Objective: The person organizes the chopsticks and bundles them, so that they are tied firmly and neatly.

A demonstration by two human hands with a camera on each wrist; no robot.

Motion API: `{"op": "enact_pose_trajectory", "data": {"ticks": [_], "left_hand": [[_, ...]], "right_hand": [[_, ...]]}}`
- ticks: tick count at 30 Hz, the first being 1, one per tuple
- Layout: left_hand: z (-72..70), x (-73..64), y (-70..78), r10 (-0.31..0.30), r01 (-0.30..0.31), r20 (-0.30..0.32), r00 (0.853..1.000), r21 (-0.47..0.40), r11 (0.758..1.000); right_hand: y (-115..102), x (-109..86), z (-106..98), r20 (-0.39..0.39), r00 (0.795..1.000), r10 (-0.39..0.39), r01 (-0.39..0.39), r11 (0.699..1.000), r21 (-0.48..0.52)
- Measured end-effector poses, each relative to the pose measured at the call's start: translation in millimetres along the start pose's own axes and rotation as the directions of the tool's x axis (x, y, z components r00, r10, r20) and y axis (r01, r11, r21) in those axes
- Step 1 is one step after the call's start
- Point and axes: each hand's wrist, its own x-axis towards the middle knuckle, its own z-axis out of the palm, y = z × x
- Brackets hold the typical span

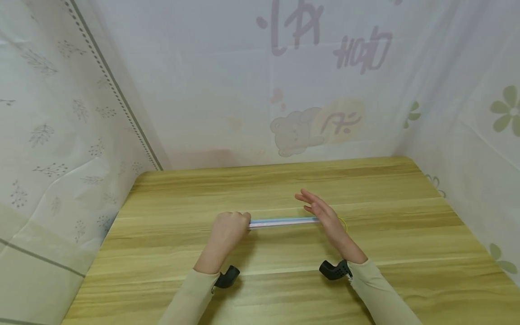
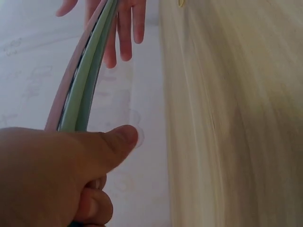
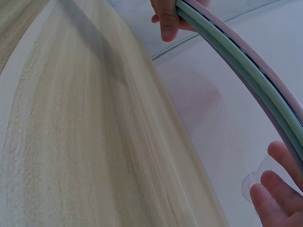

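Note:
My left hand point(image 1: 229, 230) grips one end of a bundle of long, thin coloured strips point(image 1: 284, 222), its fingers curled round them. In the left wrist view the strips point(image 2: 81, 78) run upward in pink, green and teal, with a dark line between. My right hand point(image 1: 329, 223) is at the other end, fingers extended, the strips reaching its palm side. The right wrist view shows its fingers point(image 3: 279, 191) loosely spread beside the bowed strips point(image 3: 251, 64). A thin yellow loop point(image 1: 344, 223) shows behind the right hand; what it belongs to is hidden.
Both hands are above a wood-grain table point(image 1: 280, 289). A pale printed curtain point(image 1: 211, 81) stands behind its far edge, and patterned sheets hang at the left and right. Each wrist wears a black camera mount point(image 1: 334, 270).

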Motion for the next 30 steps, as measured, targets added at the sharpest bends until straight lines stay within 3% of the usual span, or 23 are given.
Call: {"op": "enact_pose_trajectory", "data": {"ticks": [4, 10, 14, 22, 27, 30], "left_hand": [[-1.3, 0.6, -1.6, 0.016, -0.016, 0.007, 1.000, -0.029, 0.999], [-0.7, -0.3, -1.2, -0.009, 0.013, 0.039, 0.999, -0.095, 0.995], [-0.6, -0.7, -0.5, -0.024, 0.027, 0.037, 0.999, -0.091, 0.995], [-2.3, -0.2, 0.3, -0.033, 0.038, 0.042, 0.999, -0.106, 0.994], [-3.2, -1.0, 0.1, -0.038, 0.040, 0.028, 0.999, -0.093, 0.995], [-4.2, -1.2, -0.5, -0.038, 0.039, 0.010, 0.999, -0.083, 0.996]], "right_hand": [[-1, 0.6, 0, 0.003, 1.000, -0.009, 0.009, 1.000, -0.007], [-2, 3.3, -2, 0.002, 0.999, -0.036, 0.036, 0.998, -0.049], [-4, 5.0, -5, 0.012, 0.999, -0.042, 0.043, 0.997, -0.067], [-10, -0.4, -16, -0.029, 0.999, 0.018, -0.023, 0.984, -0.176], [-12, -14.6, -34, -0.173, 0.983, 0.067, -0.117, 0.945, -0.304], [-15, -22.8, -45, -0.256, 0.964, 0.070, -0.182, 0.878, -0.443]]}}
